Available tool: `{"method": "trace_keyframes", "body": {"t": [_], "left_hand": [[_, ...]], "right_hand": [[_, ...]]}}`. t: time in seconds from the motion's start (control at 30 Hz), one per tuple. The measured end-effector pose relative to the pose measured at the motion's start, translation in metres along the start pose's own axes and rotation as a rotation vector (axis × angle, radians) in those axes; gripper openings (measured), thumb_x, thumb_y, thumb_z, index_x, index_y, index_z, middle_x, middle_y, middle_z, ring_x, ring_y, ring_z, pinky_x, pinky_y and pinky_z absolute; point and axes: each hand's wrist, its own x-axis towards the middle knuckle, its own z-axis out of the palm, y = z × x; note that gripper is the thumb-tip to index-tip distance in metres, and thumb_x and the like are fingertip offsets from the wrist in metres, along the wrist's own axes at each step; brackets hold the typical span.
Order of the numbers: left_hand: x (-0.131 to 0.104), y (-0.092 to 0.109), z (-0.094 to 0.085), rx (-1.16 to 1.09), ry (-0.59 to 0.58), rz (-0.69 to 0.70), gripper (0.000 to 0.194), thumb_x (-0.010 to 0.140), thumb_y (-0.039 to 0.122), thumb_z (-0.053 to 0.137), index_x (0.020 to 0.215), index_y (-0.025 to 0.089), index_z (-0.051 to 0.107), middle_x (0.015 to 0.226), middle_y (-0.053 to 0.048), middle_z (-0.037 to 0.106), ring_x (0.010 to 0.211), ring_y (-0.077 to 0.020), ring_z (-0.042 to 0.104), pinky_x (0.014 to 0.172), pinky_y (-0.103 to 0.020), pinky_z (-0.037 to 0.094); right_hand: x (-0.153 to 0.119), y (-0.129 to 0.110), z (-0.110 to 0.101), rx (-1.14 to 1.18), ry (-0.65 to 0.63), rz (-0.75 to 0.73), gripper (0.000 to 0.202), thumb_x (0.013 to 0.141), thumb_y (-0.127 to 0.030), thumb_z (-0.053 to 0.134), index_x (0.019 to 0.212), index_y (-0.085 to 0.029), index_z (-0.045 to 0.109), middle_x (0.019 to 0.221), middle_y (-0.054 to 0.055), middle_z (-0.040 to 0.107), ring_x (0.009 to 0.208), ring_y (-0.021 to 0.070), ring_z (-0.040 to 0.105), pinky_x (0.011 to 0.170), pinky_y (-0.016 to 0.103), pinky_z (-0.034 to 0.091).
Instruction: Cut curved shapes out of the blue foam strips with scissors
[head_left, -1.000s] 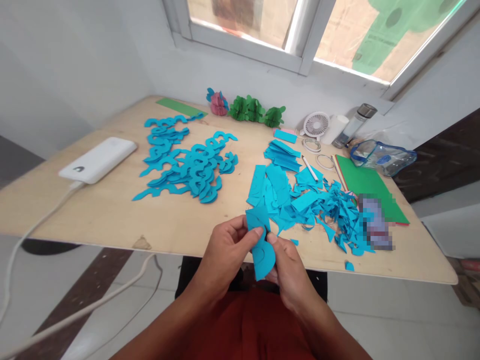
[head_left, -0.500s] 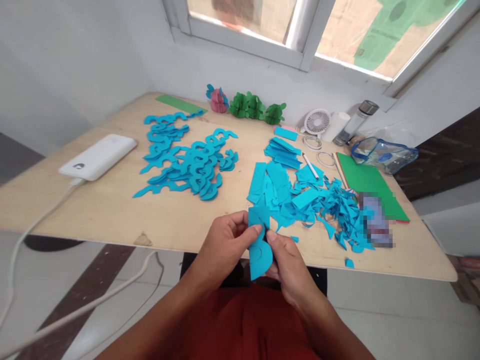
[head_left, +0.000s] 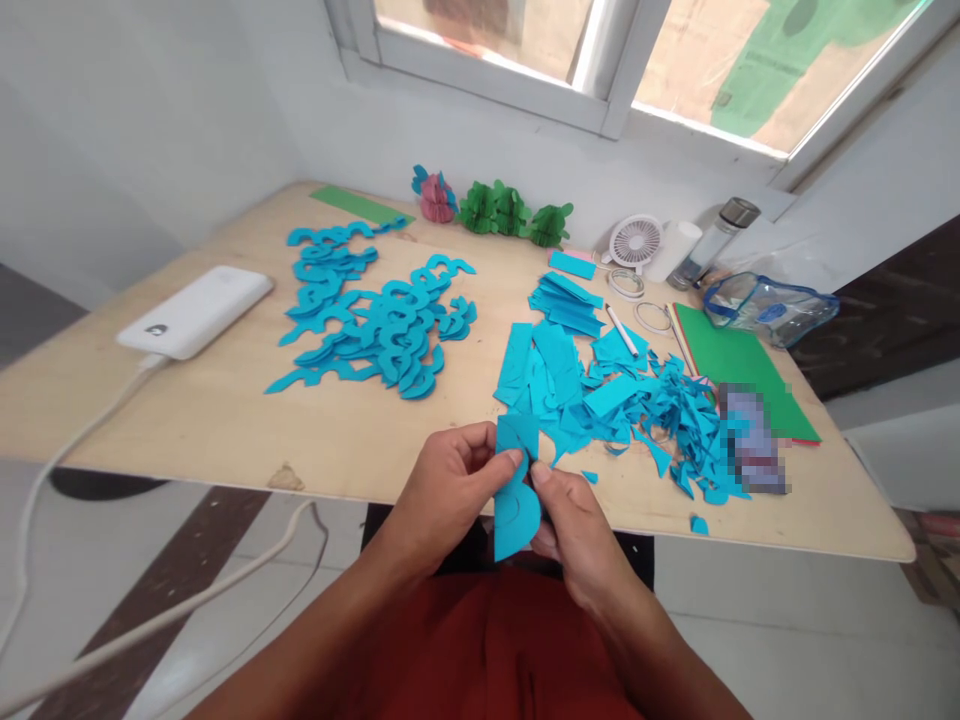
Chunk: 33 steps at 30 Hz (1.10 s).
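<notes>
A: Head view. Both hands are working at the near edge of the surface (head_left: 225,420). The left hand (head_left: 450,490) is pinching the top of a blue paper piece (head_left: 516,500) between thumb and fingertips; the right hand (head_left: 574,525) is pinching its right edge, fingers closed on it.

B: Where is the piece sitting?

A: It is hanging in the air just off the surface edge, above the lap. It is looking like a strip, squared at the top and rounded lower down, with a curved line showing on it.

B: Progress?

A: Judging by the piles, the work is sitting mid-run. A spread of curved cut shapes (head_left: 375,320) is lying far left; uncut blue strips (head_left: 547,365) and a heap of offcuts (head_left: 675,420) are lying to the right, so stock is remaining.
</notes>
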Motion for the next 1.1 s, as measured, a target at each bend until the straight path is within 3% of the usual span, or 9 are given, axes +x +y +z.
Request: {"method": "trace_keyframes", "body": {"t": [0.4, 0.77, 0.97, 1.1], "left_hand": [[0.0023, 0.0019, -0.0011, -0.004, -0.051, -0.044, 0.019, 0.07, 0.032, 0.067, 0.065, 0.017, 0.057, 0.063, -0.001, 0.063, 0.063, -0.0184, 0.062, 0.059, -0.029, 0.05], [0.0018, 0.0021, -0.0003, 0.0, -0.047, -0.046, 0.017, 0.07, 0.032, 0.066, 0.066, 0.016, 0.061, 0.064, -0.002, 0.064, 0.063, -0.0171, 0.059, 0.062, -0.029, 0.049], [0.0003, 0.0015, 0.002, -0.01, 0.077, 0.052, 0.02, 0.069, 0.027, 0.065, 0.056, 0.018, 0.054, 0.053, 0.005, 0.051, 0.053, -0.0102, 0.047, 0.053, -0.022, 0.04], [0.0016, 0.0015, 0.0001, 0.007, 0.042, 0.057, 0.022, 0.07, 0.026, 0.064, 0.055, 0.018, 0.05, 0.052, 0.006, 0.046, 0.051, -0.0091, 0.042, 0.051, -0.021, 0.036]], "right_hand": [[0.0023, -0.0006, 0.0027, -0.016, 0.06, 0.007, 0.048, 0.079, -0.059, 0.058, 0.058, -0.021, 0.037, 0.046, -0.01, 0.027, 0.038, 0.0051, 0.019, 0.038, 0.022, 0.009], [0.0029, -0.0008, 0.0011, 0.009, 0.022, -0.015, 0.048, 0.08, -0.057, 0.058, 0.057, -0.02, 0.037, 0.044, -0.011, 0.026, 0.037, 0.0044, 0.015, 0.038, 0.023, 0.008], [0.0031, -0.0021, 0.0016, 0.031, 0.028, 0.009, 0.048, 0.078, -0.058, 0.06, 0.057, -0.02, 0.037, 0.044, -0.012, 0.025, 0.037, 0.0039, 0.015, 0.038, 0.022, 0.008], [0.0025, -0.0022, 0.0019, 0.016, 0.022, 0.013, 0.048, 0.078, -0.059, 0.059, 0.057, -0.02, 0.04, 0.04, -0.012, 0.027, 0.035, 0.0038, 0.015, 0.037, 0.022, 0.008]]}}
